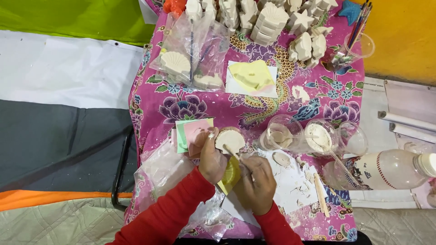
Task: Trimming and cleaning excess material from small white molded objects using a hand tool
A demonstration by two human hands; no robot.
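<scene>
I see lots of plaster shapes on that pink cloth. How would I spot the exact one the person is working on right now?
Start at the pink flowered tablecloth and follow the two red sleeves up to the hands. The left hand holds a round, shell-shaped white plaster piece, while the right hand touches a thin stick to it. Unlike the stacked casts at the far edge, it is alone and lifted in fingers.

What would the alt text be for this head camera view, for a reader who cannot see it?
Seen from above, a person in red sleeves holds a round shell-shaped plaster cast in the left hand while the right hand works at it with a thin stick. Beneath lies a pink floral cloth with clear plastic cups and white plaster figures.
</scene>
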